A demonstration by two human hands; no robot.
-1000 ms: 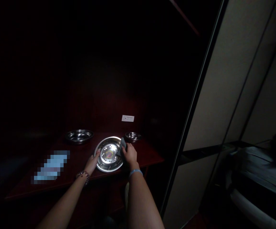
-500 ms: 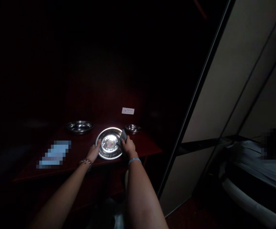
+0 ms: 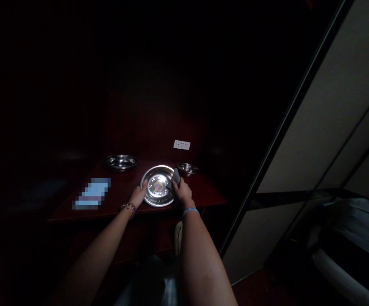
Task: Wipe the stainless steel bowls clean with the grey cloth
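Figure seen through my head camera. Foreground, bottom of the frame: a left forearm (image 3: pixel 104 250) slants up and inward, and a right forearm (image 3: pixel 206 259) rises from the lower edge. At lower centre the left hand (image 3: pixel 138 195) grips the left rim of a steel basin (image 3: pixel 157 180), and the right hand (image 3: pixel 183 192) pinches a grey cloth (image 3: pixel 174 177) against the basin's right side. Compared with half a second ago, my view has swung, so that the scene sits farther right and slightly higher; hands, cloth and basin keep their mutual arrangement. I judge from this that the work in hand stands at the same stage, with the hold unchanged.

Pose: the left thumb lies inside the rim, its fingers hidden beneath; the right thumb presses toward the cloth. The basin hangs between the two hands with its inside tilted toward me; I cannot tell whether its underside touches the dark red surface (image 3: pixel 206 193).

Middle distance: left of the basin, a pale blue item (image 3: pixel 92 193) lies on the surface, masked by a mosaic and unidentifiable to me. Beyond, a wide metal bowl (image 3: pixel 121 162) rests to the upper left of the basin, and a smaller metal bowl (image 3: pixel 187 169) to its upper right, just behind the cloth. Background: a white socket plate (image 3: pixel 182 145) on the wall above.
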